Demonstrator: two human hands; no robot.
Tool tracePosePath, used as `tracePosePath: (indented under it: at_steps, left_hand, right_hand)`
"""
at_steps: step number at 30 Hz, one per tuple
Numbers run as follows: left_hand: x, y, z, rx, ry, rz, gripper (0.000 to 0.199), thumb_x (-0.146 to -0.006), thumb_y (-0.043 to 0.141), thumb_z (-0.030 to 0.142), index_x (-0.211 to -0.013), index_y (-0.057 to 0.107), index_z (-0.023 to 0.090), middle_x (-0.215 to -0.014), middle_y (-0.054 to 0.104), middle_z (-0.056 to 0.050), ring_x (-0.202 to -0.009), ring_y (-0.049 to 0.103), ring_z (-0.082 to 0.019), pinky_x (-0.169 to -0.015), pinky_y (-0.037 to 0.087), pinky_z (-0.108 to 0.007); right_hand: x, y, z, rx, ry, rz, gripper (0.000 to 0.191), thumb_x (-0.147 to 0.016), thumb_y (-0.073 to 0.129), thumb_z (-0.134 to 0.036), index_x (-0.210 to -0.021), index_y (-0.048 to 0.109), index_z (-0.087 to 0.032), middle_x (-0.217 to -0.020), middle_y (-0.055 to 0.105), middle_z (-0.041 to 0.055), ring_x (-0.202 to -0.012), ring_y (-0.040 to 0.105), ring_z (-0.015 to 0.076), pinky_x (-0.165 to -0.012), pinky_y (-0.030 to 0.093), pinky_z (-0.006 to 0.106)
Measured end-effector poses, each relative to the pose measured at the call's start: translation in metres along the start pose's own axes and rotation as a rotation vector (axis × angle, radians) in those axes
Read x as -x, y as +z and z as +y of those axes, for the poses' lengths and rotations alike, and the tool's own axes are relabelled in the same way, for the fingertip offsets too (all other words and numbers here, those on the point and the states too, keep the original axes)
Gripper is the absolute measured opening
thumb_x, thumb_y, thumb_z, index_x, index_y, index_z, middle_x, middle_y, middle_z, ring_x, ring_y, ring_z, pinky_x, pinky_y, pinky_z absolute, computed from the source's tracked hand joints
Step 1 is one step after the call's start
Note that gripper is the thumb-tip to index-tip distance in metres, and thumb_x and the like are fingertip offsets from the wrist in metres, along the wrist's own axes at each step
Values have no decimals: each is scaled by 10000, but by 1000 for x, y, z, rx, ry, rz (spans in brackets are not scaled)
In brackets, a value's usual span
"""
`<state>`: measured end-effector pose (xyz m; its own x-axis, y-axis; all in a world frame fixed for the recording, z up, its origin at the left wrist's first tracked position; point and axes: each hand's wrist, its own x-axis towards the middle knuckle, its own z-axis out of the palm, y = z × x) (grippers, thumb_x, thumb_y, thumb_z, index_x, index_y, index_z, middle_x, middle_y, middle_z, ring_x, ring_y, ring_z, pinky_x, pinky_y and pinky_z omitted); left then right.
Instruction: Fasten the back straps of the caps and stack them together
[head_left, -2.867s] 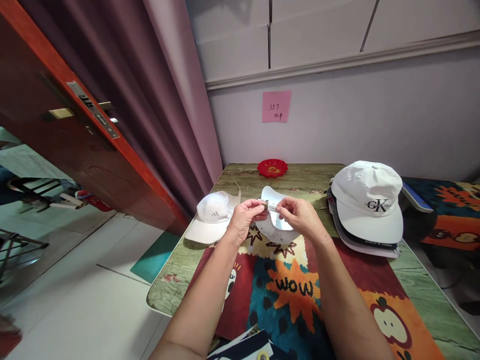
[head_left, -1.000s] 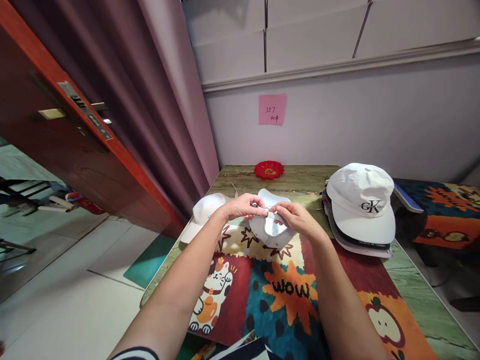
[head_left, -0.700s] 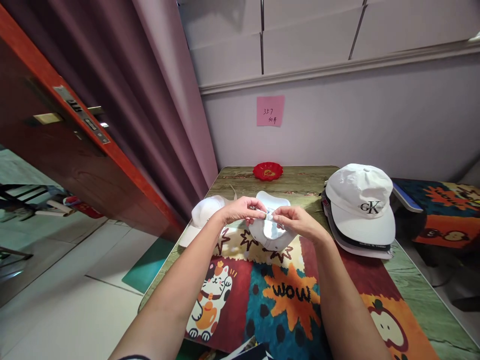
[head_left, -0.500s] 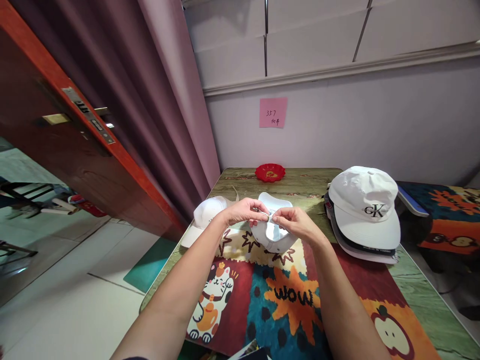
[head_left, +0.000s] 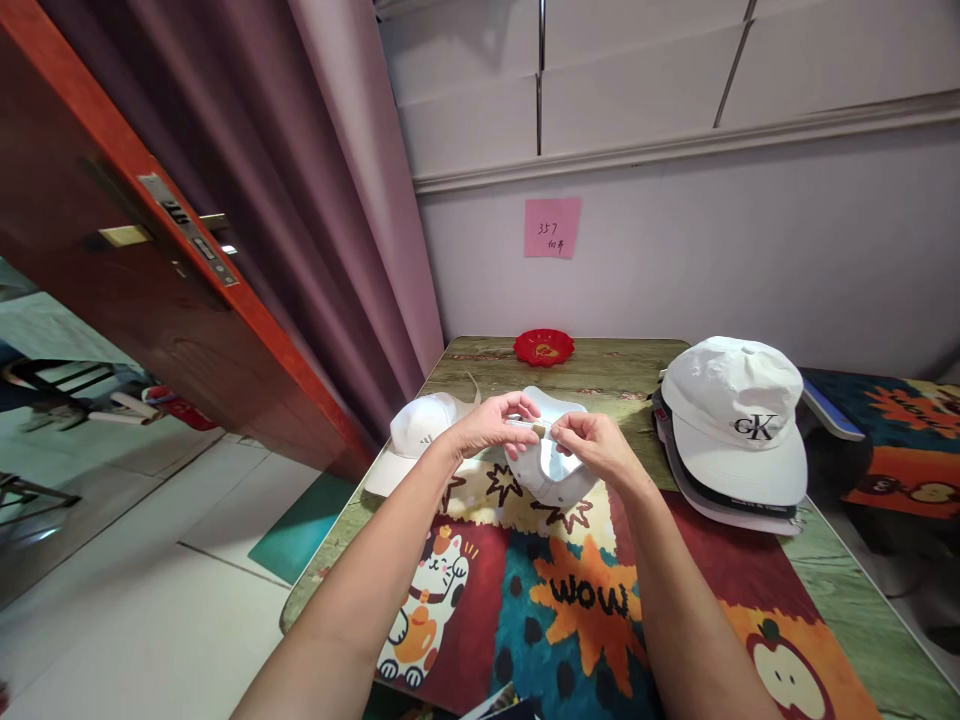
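Note:
A white cap (head_left: 555, 478) rests on the patterned mat with its strap opening facing me and its brim pointing to the wall. My left hand (head_left: 501, 422) pinches one side of its back strap, where a small brass-coloured buckle shows at the fingertips. From the right, my right hand (head_left: 589, 440) grips the strap between thumb and forefinger. Both hands are close together above the cap opening. Left of them lies another white cap (head_left: 420, 428), its strap sticking up behind it.
A stack of caps (head_left: 739, 425), a white one on top, stands on the table's right side. A red scalloped dish (head_left: 544, 347) sits at the back edge by the wall. A door (head_left: 172, 290) and curtain (head_left: 352, 180) are at the left.
My fingers have moved slightly apart along the strap, and the brass-coloured buckle now shows more clearly. The view has shifted a little.

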<state>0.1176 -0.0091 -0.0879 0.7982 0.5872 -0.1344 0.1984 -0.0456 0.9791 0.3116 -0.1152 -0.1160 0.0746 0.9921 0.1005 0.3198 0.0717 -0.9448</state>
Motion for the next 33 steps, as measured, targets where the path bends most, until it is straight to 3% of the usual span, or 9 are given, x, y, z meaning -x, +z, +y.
tracePosePath:
  at_steps: [4,6,9,13,18,21,26,33]
  left_hand:
    - [-2,6,-13,55,62,48,410,-622,897,292,-920,653,152,-1037,660,-54,-742,646,-121,-644,583,-273]
    - [-2,8,-18,46,45,90,378,-622,893,290,-867,651,136,-1139,652,-81,-733,652,-115,-640,575,-270]
    - [0,10,-20,41,17,128,344,-620,886,261,-830,652,120,-1265,619,-113,-707,667,-104,-664,573,-281]
    - [5,10,-19,49,19,133,322,-634,873,262,-824,655,121,-1269,625,-120,-677,657,-91,-661,562,-283]
    - [7,6,-12,-11,51,48,316,-741,810,365,-929,667,154,-997,674,-47,-645,628,-90,-634,520,-248]
    - [4,1,-4,-101,36,-7,365,-765,781,386,-1053,687,182,-939,659,-24,-611,581,-85,-573,476,-226]
    - [-3,-8,6,-231,-64,-77,296,-757,762,382,-956,746,163,-709,618,-4,-587,530,-106,-508,395,-209]
    - [-6,-23,-3,-188,-73,-52,304,-669,819,361,-879,784,145,-757,692,-45,-620,556,-123,-585,435,-238]
  right_hand:
    - [-4,0,7,10,13,4,314,-842,597,-440,-679,623,-172,-619,603,-5,-563,457,117,-558,323,249]
    - [-4,2,7,-2,6,-9,318,-845,597,-448,-689,622,-173,-622,609,-2,-560,462,118,-551,325,249]
    - [-4,6,4,-3,-7,-24,317,-841,608,-460,-703,621,-174,-619,609,-3,-559,472,118,-544,325,246]
    - [-2,10,0,4,-15,-32,319,-840,612,-463,-710,628,-172,-622,616,2,-572,493,123,-556,343,247]
    - [0,8,-2,-1,-26,-46,351,-852,605,-491,-706,622,-172,-624,596,-7,-572,471,117,-559,342,248]
    - [1,6,-3,-6,-39,-50,361,-858,607,-501,-714,626,-171,-629,586,-10,-580,463,117,-568,341,251]
    - [0,5,-1,-39,-41,-73,380,-871,604,-519,-744,647,-164,-632,573,-12,-591,457,116,-576,332,248]
    - [1,-13,10,-61,62,-93,428,-879,589,-575,-852,684,-159,-692,610,6,-595,488,128,-534,331,244]
